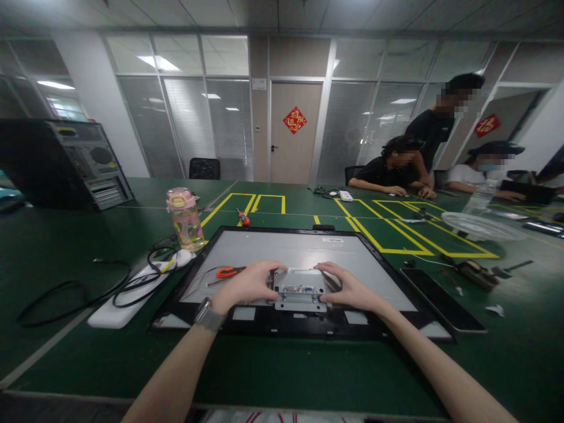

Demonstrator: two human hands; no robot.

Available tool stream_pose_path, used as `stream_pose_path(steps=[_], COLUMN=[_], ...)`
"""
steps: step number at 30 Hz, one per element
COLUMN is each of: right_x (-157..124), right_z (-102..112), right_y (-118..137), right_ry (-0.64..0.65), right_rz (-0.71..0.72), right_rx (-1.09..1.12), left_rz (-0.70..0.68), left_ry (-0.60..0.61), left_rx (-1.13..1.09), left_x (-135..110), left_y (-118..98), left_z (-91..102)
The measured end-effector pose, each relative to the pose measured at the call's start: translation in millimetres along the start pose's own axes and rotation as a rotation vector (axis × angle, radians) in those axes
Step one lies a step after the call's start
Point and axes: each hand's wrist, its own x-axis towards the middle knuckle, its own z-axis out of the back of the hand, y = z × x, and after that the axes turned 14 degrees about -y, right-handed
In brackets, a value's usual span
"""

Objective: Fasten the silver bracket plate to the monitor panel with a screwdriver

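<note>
A flat monitor panel with a black frame and a grey metal back lies on the table in front of me. Over its lower middle sits a metal bracket box with video ports along its near side. My left hand, with a watch on the wrist, grips the box's left side between thumb and fingers. On the opposite side my right hand holds it the same way. Whether the box rests on the panel or hangs just above it, I cannot tell. An orange-handled tool lies on the panel, partly behind my left hand.
Left of the panel are a white power strip with black cables, a drink bottle and a computer case. A phone-like black slab lies to the right. A small red-handled tool lies beyond the panel. Several people are at the far right.
</note>
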Motion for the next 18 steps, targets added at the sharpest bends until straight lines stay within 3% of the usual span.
stream_pose_path(steps=[6,10,18], right_x=[5.5,7.7,7.7], right_z=[4.5,1.7,-4.5], right_y=[4.6,-0.8,-14.1], right_ry=[-0.07,-0.039,0.05], right_rz=[0.006,-0.01,-0.011], right_rx=[0.007,-0.021,-0.094], left_rz=[-0.063,-0.084,0.006], left_ry=[-0.062,-0.055,-0.003], left_rx=[-0.054,-0.064,-0.063], left_x=[3.9,5.7,8.3], left_y=[4.8,6.7,15.4], left_z=[-0.3,-8.3,-17.9])
